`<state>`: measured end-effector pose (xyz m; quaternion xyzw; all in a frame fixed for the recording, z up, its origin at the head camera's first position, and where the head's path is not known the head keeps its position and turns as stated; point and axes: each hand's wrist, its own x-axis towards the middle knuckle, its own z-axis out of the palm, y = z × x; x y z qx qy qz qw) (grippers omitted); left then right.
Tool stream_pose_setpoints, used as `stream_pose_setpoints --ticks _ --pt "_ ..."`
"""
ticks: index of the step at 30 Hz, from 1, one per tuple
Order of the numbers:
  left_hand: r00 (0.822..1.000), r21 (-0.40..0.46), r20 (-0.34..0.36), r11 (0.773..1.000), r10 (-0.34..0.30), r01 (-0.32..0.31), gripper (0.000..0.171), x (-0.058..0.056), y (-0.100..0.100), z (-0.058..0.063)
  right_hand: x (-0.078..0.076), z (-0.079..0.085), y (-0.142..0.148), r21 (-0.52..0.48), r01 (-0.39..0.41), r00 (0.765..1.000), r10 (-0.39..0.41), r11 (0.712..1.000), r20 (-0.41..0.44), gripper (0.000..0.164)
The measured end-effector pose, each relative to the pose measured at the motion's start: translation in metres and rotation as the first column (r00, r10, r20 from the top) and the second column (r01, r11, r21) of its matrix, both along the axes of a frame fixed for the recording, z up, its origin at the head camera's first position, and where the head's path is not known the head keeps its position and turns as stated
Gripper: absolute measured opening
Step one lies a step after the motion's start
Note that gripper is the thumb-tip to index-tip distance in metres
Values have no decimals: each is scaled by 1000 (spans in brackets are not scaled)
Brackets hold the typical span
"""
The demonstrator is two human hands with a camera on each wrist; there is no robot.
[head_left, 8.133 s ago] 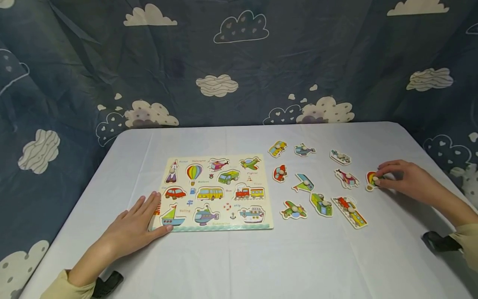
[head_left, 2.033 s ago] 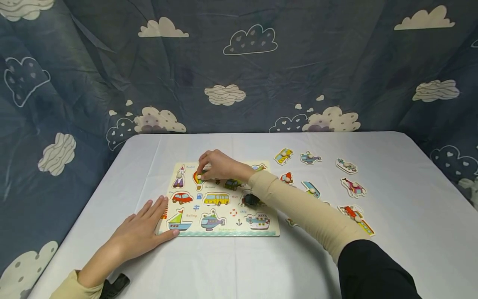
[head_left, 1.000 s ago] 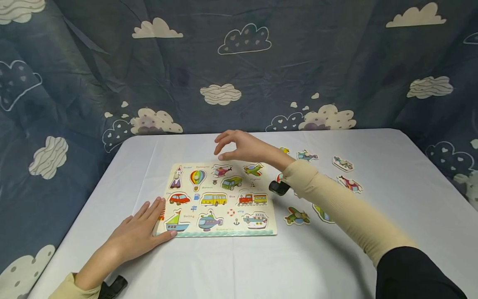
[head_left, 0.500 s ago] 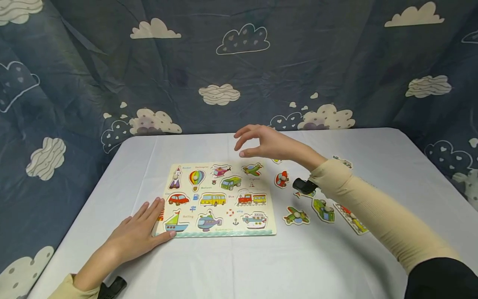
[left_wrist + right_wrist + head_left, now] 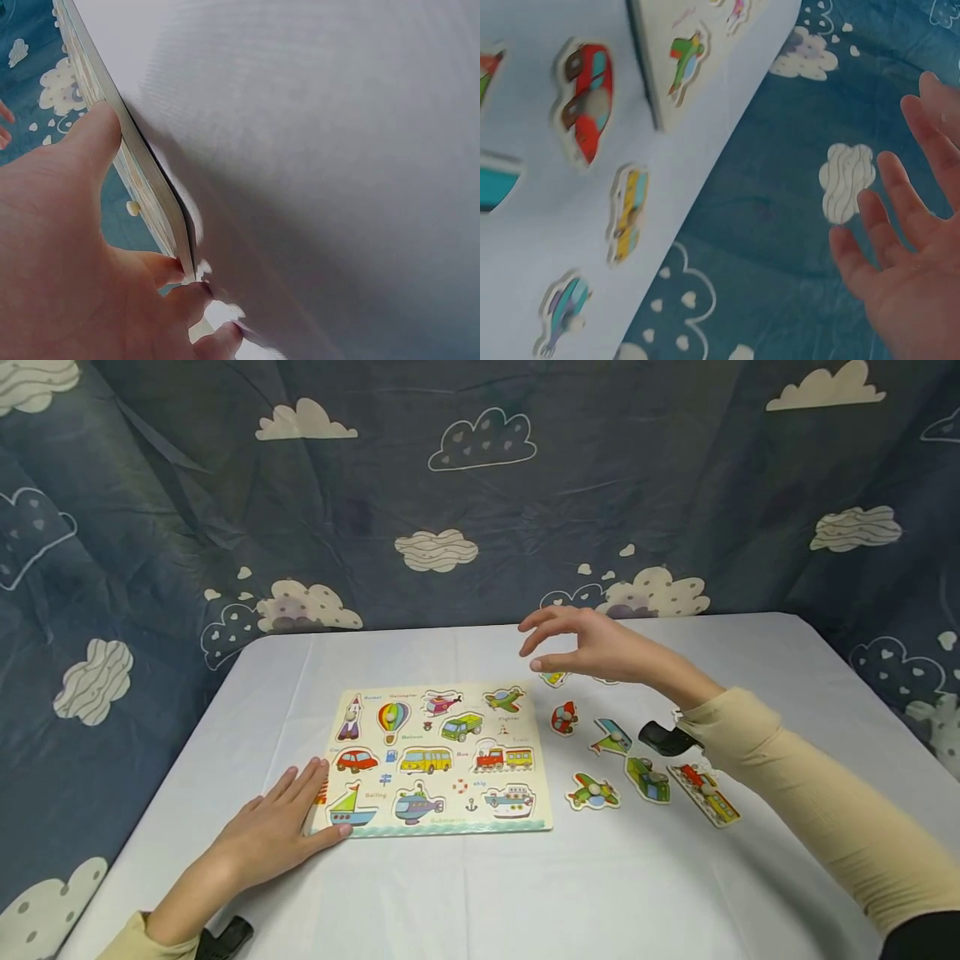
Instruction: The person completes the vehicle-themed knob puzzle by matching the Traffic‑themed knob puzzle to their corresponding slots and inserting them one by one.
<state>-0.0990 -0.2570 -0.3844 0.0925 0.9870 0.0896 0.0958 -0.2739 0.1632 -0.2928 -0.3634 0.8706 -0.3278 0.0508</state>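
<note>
A cream puzzle board [image 5: 442,829] printed with vehicles lies flat on the white table. My left hand [image 5: 258,835] rests against its left edge, fingers straight and spread; in the left wrist view the thumb and fingertips meet the board's edge [image 5: 142,154]. A rainbow balloon piece [image 5: 393,720] sits in its spot beside the knobbed rocket piece [image 5: 350,720]. My right hand [image 5: 592,643] is raised over the back of the table, fingers loosely bent and holding nothing. Nearest it are the yellow bus piece [image 5: 554,679] and the red car piece [image 5: 596,105].
Right of the board lie loose knobbed pieces: a sailboat [image 5: 611,737], an airplane [image 5: 593,792], a green truck [image 5: 647,779] and a train [image 5: 705,793]. A submarine piece [image 5: 565,307] shows in the right wrist view. A cloud-patterned curtain [image 5: 337,527] hangs behind the table.
The right hand picked up the balloon piece at the far right, placed it on the board, let go and moved back rightward above the table. The left hand stays at the board's edge.
</note>
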Motion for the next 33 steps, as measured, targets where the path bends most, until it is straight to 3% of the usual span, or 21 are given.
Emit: stream_pose_setpoints --ticks 15,33 --pt "1000 8 9 1000 -6 6 105 1 -1 -1 16 0 52 29 126 992 -126 992 6 18" --pt "1000 8 2 1000 -6 6 104 1 -1 -1 31 -10 113 92 248 967 -252 965 34 21"
